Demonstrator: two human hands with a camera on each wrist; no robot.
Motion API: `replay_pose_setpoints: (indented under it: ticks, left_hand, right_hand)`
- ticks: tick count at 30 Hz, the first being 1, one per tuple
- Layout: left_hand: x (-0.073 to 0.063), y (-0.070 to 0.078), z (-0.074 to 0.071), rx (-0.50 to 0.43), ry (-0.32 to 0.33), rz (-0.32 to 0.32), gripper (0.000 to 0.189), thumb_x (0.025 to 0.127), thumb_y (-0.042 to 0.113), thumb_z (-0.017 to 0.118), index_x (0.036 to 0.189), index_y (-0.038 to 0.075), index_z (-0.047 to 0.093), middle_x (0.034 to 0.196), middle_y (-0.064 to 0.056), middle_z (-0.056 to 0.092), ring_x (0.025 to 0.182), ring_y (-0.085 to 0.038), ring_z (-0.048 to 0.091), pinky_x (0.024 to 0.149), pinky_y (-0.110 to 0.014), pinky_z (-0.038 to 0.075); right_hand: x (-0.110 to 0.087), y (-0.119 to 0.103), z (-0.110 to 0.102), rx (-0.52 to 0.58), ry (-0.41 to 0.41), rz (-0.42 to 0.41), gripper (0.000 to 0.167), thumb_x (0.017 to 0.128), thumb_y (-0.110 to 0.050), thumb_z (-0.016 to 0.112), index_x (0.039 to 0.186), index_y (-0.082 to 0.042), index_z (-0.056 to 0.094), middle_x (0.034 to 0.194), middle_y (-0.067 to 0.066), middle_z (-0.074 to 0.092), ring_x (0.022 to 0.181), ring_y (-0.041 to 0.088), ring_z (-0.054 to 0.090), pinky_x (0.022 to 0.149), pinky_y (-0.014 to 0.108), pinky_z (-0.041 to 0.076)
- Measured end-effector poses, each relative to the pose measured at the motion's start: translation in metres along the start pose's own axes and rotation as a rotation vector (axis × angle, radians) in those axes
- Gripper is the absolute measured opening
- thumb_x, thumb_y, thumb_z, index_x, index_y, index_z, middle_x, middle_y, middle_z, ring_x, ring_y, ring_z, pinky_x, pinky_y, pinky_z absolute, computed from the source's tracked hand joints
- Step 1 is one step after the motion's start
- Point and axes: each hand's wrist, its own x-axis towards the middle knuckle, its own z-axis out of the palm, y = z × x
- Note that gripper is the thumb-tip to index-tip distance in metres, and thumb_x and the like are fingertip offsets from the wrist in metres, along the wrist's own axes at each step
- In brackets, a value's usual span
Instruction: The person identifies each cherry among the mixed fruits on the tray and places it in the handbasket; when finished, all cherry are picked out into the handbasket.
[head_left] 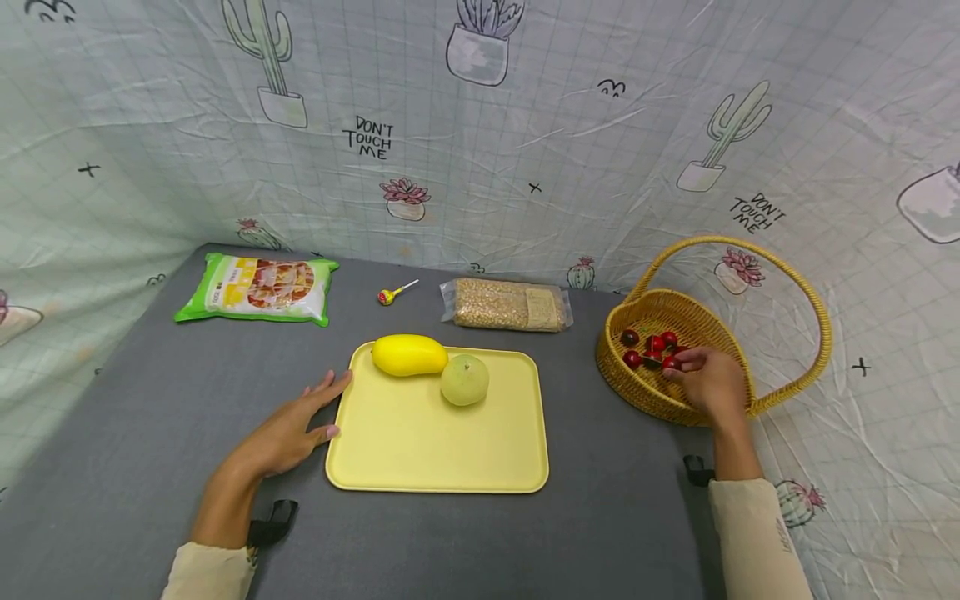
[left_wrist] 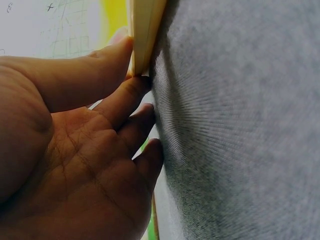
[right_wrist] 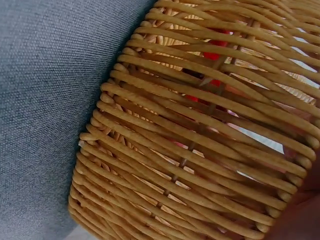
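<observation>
My left hand (head_left: 288, 433) rests at the left rim of a yellow tray (head_left: 435, 450), its fingers fairly straight. In the left wrist view, the thumb and forefinger touch the tray's edge (left_wrist: 145, 40). On the tray lie a yellow mango (head_left: 408, 356) and, beside it, a round pale-green fruit (head_left: 465, 381). Over on the right, my right hand (head_left: 716, 385) reaches inside a wicker basket (head_left: 637, 396) and pinches a dark red cherry (head_left: 671, 363) between thumb and fingers. Several more cherries (head_left: 632, 359) lie around it. Woven basket wall (right_wrist: 200, 130) mostly hides that hand in the right wrist view.
Behind the tray lie a green-and-white food bag (head_left: 262, 290), a lollipop (head_left: 386, 297) and a clear packet of grains (head_left: 510, 305). The basket's tall handle (head_left: 821, 325) arches up on the right. Patterned cloth (head_left: 525, 125) hangs behind the grey table (head_left: 585, 517).
</observation>
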Motion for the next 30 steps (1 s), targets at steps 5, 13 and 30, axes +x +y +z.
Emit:
replay_pose_setpoints:
  ticks: [5,13,30]
  left_hand:
    - [0.0,-0.001,0.0,0.002,0.0,0.009,0.082,0.099,0.007,0.071,0.169,0.009,0.028,0.173,-0.034,0.017,0.157,-0.063,0.014,0.123,-0.078,0.016]
    - [0.002,-0.001,0.0,0.009,-0.003,-0.005,0.082,0.099,0.006,0.071,0.169,0.009,0.028,0.173,-0.034,0.017,0.157,-0.063,0.013,0.124,-0.078,0.015]
    - [0.008,-0.005,0.0,0.014,0.004,0.011,0.082,0.099,0.008,0.071,0.169,0.009,0.028,0.173,-0.034,0.017,0.156,-0.065,0.014,0.123,-0.079,0.017]
  right_hand:
    - [0.006,0.002,0.002,-0.03,-0.068,0.042,0.037,0.092,-0.034,0.086,0.11,-0.003,0.076,0.104,0.018,0.078,0.093,0.036,0.071,0.078,0.05,0.054]
    - [0.015,0.008,0.012,-0.018,-0.121,0.092,0.038,0.089,-0.036,0.087,0.109,-0.006,0.073,0.103,0.015,0.079,0.092,0.031,0.07,0.069,0.037,0.051]
    - [0.013,0.004,0.022,0.048,0.098,0.081,0.037,0.094,-0.04,0.082,0.111,-0.007,0.077,0.11,0.018,0.079,0.097,0.037,0.07,0.076,0.044,0.054]
